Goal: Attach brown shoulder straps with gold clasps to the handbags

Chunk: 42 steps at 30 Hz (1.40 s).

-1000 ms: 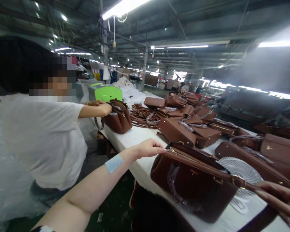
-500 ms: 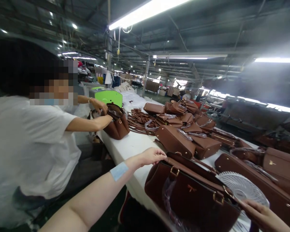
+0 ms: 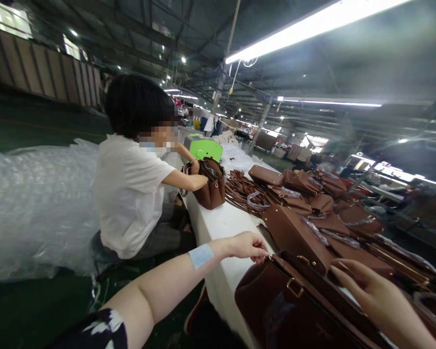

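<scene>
A large brown leather handbag (image 3: 276, 305) lies on the white table (image 3: 221, 228) right in front of me. My left hand (image 3: 249, 246) pinches its near top corner by the zip end, fingers curled together. My right hand (image 3: 376, 298) rests on the bag's top edge near the strap, fingers stretched out and apart. A blue patch sits on my left forearm.
A seated person in a white shirt (image 3: 131, 189) works both hands in a smaller brown bag (image 3: 210, 186) further along the table. Several brown bags (image 3: 305, 228) and straps (image 3: 245, 191) cover the tabletop. A green machine (image 3: 203, 148) stands behind. Bubble wrap (image 3: 36, 208) piles at left.
My view has swung left and nearer the bag. My right hand has come up from the lower right onto the bag's top. The left hand stays at the bag's corner.
</scene>
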Each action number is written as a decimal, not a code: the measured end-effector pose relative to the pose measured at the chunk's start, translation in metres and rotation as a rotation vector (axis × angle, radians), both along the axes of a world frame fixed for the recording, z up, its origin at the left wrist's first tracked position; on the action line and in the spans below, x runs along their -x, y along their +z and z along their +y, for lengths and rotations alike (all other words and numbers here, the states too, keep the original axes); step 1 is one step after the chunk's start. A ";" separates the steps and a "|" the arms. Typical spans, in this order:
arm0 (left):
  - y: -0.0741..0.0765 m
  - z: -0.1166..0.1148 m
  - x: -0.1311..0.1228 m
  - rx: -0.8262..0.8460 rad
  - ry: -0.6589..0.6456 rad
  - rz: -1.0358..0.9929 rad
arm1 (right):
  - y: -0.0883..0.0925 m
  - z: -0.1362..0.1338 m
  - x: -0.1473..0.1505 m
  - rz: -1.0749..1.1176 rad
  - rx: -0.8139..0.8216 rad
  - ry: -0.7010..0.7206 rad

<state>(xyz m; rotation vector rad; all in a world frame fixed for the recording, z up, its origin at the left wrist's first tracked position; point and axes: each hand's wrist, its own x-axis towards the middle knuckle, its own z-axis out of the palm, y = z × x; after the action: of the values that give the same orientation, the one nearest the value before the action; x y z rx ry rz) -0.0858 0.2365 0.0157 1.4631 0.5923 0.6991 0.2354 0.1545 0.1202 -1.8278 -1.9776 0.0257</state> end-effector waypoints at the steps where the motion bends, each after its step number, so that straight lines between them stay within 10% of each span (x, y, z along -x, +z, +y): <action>1: -0.001 -0.002 0.000 -0.018 0.053 -0.012 | 0.000 0.012 0.031 0.028 0.056 0.072; 8: 0.000 -0.017 0.001 -0.014 0.208 -0.145 | -0.031 0.050 0.145 0.112 0.370 0.498; 23: 0.015 -0.027 -0.006 0.086 0.399 0.122 | -0.043 0.046 0.142 0.124 0.309 0.485; 29: 0.020 -0.021 -0.004 0.086 0.221 0.137 | -0.050 0.050 0.134 0.175 0.343 0.418; 38: 0.008 -0.018 -0.013 0.132 0.279 -0.080 | -0.050 0.055 0.123 0.288 0.387 0.383; 42: -0.008 -0.027 -0.020 -0.075 0.450 0.268 | -0.060 0.059 0.120 0.357 0.371 0.324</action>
<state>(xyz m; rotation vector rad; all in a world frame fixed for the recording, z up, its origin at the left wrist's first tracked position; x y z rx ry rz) -0.0654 0.2093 0.0079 1.5200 1.1354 0.8851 0.1159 0.2132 0.0604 -1.5417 -2.0734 0.8076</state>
